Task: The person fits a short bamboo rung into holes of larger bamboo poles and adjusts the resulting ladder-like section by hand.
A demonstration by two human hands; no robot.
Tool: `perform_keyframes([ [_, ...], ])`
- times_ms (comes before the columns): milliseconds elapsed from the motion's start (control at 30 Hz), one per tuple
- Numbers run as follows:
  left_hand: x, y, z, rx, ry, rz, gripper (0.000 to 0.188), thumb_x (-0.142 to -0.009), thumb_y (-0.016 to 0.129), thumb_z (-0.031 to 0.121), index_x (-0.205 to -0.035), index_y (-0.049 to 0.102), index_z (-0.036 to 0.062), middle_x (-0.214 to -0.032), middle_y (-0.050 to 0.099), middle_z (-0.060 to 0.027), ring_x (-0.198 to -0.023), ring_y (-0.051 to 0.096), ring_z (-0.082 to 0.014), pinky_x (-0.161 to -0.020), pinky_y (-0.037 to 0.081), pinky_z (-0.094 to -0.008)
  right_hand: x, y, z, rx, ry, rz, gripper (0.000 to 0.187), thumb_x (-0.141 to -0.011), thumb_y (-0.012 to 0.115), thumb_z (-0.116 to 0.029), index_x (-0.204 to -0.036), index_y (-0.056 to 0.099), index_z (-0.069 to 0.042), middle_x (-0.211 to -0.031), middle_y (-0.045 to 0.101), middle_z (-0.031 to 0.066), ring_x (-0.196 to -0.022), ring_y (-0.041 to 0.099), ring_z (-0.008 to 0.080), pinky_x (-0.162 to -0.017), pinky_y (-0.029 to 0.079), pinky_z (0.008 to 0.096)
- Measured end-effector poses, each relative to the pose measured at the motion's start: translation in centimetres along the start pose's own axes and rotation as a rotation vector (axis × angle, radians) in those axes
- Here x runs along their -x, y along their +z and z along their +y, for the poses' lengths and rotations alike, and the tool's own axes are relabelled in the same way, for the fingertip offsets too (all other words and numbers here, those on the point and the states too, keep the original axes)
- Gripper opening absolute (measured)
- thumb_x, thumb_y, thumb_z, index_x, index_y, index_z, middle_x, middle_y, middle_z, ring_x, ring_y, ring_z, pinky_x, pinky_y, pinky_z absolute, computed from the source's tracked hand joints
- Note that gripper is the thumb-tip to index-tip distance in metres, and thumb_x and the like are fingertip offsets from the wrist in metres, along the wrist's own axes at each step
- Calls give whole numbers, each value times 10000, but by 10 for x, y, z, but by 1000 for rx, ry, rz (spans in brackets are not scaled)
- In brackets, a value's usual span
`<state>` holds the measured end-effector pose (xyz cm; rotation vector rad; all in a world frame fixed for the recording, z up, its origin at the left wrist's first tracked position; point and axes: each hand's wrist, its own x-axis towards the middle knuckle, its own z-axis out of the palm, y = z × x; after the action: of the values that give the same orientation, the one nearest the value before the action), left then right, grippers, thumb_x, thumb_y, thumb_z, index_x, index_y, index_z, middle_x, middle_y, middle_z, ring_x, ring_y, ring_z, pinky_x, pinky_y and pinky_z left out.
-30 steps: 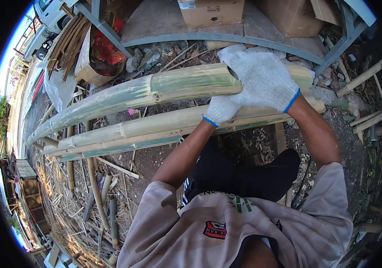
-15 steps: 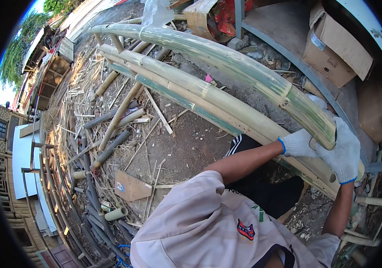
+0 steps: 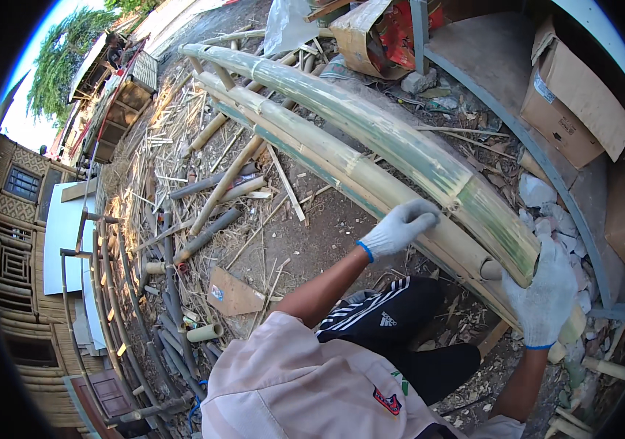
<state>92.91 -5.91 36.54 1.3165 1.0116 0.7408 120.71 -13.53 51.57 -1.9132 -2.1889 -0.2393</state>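
Observation:
My right hand (image 3: 543, 293), in a white knitted glove with blue cuff trim, grips the near right end of the upper bamboo pole (image 3: 371, 146). That pole is thick, pale and green-streaked. Beside it runs a lower bamboo pole (image 3: 371, 175), with split or narrower lengths along its near side; short bamboo posts (image 3: 224, 76) join the two at the far left end. Over the lower pole hovers or rests my left hand (image 3: 400, 228), gloved alike, its fingers loosely bent with nothing seen in them; contact is unclear.
Cut bamboo pieces (image 3: 213, 234) and shavings litter the ground at left. A flat brown board (image 3: 235, 291) lies near my leg. A metal-edged platform (image 3: 473, 44) holding a cardboard box (image 3: 572, 95) stands at right, with rubble (image 3: 539, 192) beneath. Far off, a person (image 3: 116, 51) is by a hut.
My left hand has left the pole's right end and moved left along the lower pole. The right hand stays on the upper pole's end. The view has shifted slightly.

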Motion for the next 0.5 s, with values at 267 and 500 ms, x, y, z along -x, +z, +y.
perform_keyframes([
  [267, 77, -236, 43, 377, -337, 965, 733, -1007, 569, 503, -1491, 401, -22, -1458, 521, -243, -1333, 540, -376, -1045, 488, -494, 16, -12, -25, -71, 93, -143, 820, -648, 886, -420, -1294, 536, -54, -1071, 606, 160, -1027, 599, 368, -910, 491, 473],
  [500, 42, -417, 71, 421, -539, 986, 1138, -847, 622, 760, -1604, 202, 23, -1653, 222, -207, -1466, 351, -405, -1149, 347, -600, 61, -3, -40, -106, 247, -172, 769, -702, 814, -539, -1244, 598, -38, -1113, 648, 200, -1072, 605, 410, -960, 473, 522],
])
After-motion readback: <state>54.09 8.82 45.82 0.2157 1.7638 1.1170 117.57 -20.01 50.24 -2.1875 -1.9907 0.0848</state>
